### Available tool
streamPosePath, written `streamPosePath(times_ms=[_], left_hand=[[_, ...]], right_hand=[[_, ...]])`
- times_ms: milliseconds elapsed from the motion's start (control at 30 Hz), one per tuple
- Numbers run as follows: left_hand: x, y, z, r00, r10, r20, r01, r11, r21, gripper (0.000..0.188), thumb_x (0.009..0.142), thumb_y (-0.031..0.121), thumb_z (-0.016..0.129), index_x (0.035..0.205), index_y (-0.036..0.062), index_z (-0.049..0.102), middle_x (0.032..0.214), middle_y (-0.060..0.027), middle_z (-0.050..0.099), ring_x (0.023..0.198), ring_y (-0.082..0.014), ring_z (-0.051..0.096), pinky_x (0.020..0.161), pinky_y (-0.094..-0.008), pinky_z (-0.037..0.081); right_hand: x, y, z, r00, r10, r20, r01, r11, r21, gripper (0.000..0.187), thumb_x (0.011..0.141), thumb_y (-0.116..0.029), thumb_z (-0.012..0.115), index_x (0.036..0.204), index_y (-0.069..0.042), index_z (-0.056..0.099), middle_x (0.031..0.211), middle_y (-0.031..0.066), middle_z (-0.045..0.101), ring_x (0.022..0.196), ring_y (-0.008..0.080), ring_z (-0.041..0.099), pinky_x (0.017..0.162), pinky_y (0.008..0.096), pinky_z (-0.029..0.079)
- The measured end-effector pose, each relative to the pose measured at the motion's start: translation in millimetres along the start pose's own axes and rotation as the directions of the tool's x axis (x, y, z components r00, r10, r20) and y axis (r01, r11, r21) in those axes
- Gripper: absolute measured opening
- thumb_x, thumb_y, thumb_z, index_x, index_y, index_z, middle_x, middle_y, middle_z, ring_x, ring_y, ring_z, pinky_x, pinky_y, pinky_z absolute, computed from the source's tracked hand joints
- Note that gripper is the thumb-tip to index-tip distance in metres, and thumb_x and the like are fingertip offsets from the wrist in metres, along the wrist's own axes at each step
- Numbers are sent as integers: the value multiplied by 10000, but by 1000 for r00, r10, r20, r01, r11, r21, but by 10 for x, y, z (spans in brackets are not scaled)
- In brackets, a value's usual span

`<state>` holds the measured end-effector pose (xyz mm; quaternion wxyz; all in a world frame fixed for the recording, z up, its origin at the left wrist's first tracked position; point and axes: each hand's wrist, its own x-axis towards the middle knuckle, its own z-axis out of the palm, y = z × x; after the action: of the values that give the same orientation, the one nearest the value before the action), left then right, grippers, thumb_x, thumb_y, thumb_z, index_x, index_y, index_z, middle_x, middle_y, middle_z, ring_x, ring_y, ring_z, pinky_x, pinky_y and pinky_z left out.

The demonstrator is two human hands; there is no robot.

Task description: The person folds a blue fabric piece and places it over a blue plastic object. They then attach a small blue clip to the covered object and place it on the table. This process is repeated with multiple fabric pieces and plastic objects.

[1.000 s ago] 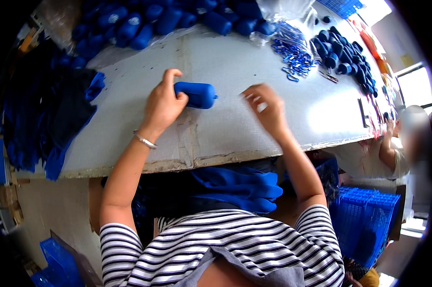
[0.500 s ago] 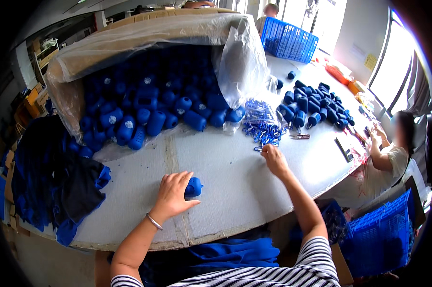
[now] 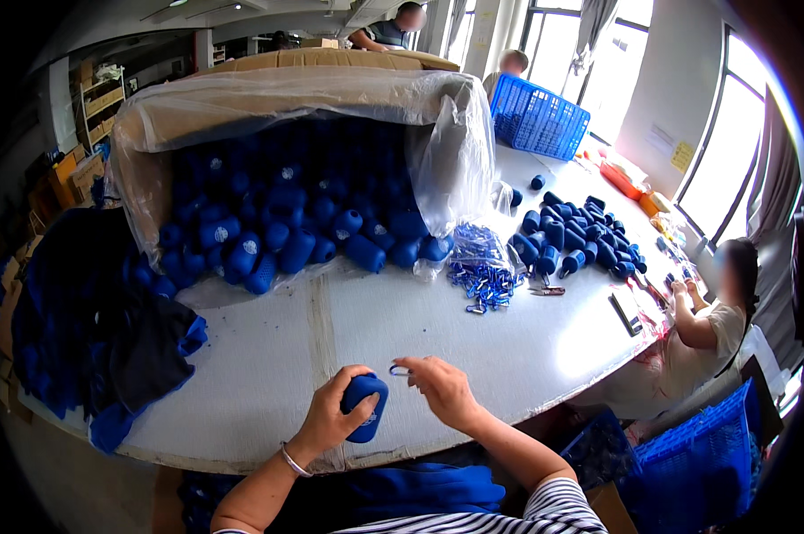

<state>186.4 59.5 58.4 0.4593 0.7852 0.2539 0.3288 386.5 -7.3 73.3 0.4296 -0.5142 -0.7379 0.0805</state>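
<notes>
My left hand (image 3: 332,411) is closed around a blue rounded case (image 3: 364,418), held upright near the table's front edge with the thumb across its face. To its right, my right hand (image 3: 439,388) pinches a small blue and silver carabiner clip (image 3: 399,370) between thumb and fingers. The clip is close to the top of the case but apart from it. A loose heap of similar carabiner clips (image 3: 486,287) lies farther off on the table, partly on clear plastic.
A big carton lined with clear plastic (image 3: 286,92) lies open toward me, full of blue cases (image 3: 295,252). More finished-looking cases (image 3: 573,236) are heaped at the right, near small snips (image 3: 547,291). Dark blue fabric (image 3: 108,311) covers the left side. A person (image 3: 713,320) sits at right.
My left hand has lifted the case off the table and turned it upright. My right hand has come from the clip heap toward the case, bringing one carabiner clip.
</notes>
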Motion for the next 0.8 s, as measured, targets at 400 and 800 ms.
streamPosePath(times_ms=[400,800], left_hand=[[-167,151,160,919,-270,286,392,566,-725,442,815,369,564,1142,78,505,933,-99,576,784,-167,609,626,-280,535],[-317,182,58,907,-215,363,388,763,-517,589,844,94,562,1359,15,287,1143,-185,542,1045,-215,542,811,-311,497]], right_hand=[[-247,-68,298,958,-237,-163,215,967,-139,305,766,56,583,1058,-31,584,696,94,567,594,202,552,495,298,453],[-798,700,-781,960,237,-149,-206,959,195,300,943,-147,419,1204,-38,521,821,82,621,741,158,607,685,293,504]])
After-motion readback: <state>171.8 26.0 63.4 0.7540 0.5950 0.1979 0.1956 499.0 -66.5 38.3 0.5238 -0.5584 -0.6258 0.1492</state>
